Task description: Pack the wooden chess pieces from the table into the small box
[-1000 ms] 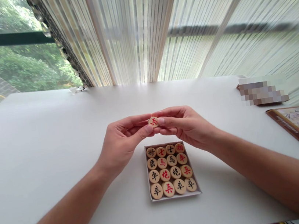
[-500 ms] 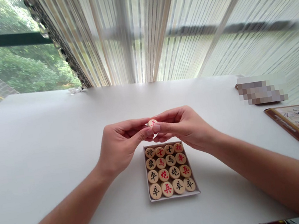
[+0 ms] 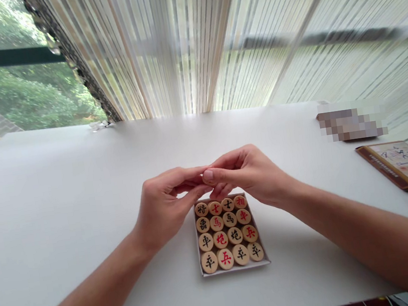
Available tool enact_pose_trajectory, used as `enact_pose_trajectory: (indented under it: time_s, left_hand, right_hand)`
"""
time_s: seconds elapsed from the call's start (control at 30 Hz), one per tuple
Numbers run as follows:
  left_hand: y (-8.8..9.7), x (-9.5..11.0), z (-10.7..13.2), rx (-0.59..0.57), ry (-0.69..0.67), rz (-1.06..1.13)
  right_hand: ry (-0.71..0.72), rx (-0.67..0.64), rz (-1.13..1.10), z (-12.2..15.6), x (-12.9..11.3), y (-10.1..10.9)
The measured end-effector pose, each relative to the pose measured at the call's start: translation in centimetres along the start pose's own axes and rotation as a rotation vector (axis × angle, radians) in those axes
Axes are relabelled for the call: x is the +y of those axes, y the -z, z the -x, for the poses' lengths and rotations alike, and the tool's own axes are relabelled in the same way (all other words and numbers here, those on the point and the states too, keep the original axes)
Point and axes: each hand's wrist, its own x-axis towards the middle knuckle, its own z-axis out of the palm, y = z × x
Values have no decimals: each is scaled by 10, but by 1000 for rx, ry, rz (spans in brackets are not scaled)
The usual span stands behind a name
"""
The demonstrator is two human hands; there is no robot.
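My left hand (image 3: 163, 204) and my right hand (image 3: 247, 175) meet fingertip to fingertip just above the far edge of a small shallow box (image 3: 235, 269) on the white table (image 3: 61, 193). Both hands are closed in a pinch. The round wooden chess piece they held a moment ago is covered by the fingers. The box holds several round wooden chess pieces (image 3: 225, 259) in neat rows, marked with red or black characters.
A brown-edged booklet (image 3: 403, 163) lies at the right of the table, with a blurred flat object (image 3: 352, 124) beyond it. A striped curtain (image 3: 248, 35) hangs behind the table's far edge, and a small clear item (image 3: 99, 125) lies at its foot.
The hands have sunk slightly toward the box and closed over the red-marked piece, which showed between the fingertips before and is hidden now.
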Motion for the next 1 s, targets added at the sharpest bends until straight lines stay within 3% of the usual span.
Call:
enact_pose_trajectory:
  time_s: [0.5,0.77,1.0]
  left_hand:
    - [-1,1,-2,39,-11,119]
    - [-1,-1,0,22,-11,127]
    - [-1,0,2,6,-127,-5]
  right_hand:
    - [65,-151,-36,0,-5,7]
    - [49,-81,8,0,-3,4]
    - [106,-49,44,0,1,3]
